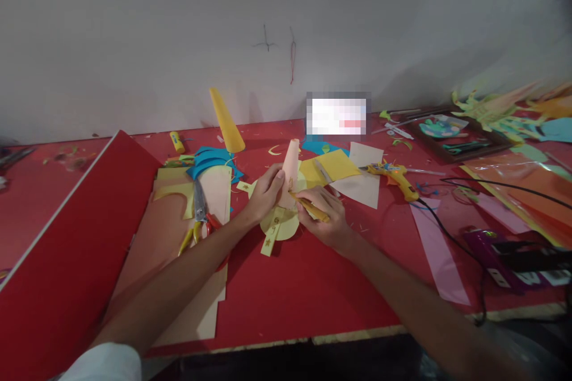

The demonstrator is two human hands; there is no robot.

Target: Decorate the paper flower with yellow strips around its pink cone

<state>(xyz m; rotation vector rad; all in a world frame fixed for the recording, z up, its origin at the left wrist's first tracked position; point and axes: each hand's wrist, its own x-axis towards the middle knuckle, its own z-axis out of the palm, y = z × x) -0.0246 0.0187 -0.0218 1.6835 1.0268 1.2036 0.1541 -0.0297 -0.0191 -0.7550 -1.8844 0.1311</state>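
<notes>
My left hand (pixel 266 195) is closed around the side of a pale pink paper cone (pixel 291 164), which stands upright on a round pale yellow paper base (pixel 286 231). Strips stick out from that base; the front strip (pixel 271 232) bears brown lettering and a star. In my right hand (pixel 328 214) is a yellow-brown marker pen (pixel 315 209), its tip at the lower part of the cone. Small brown marks show on the cone near the tip. A sheet of yellow paper (pixel 339 168) lies just behind my right hand, with a slim cutter-like tool (pixel 323 171) on it.
Scissors (pixel 199 205) lie on pink and yellow sheets at the left, beside a raised red board (pixel 84 214). A yellow cone (pixel 227 122) stands behind blue paper pieces (pixel 212 162). To the right are a yellow glue gun (pixel 397 178) with a trailing cord, pink paper (pixel 435 250) and a dark tray (pixel 460 137).
</notes>
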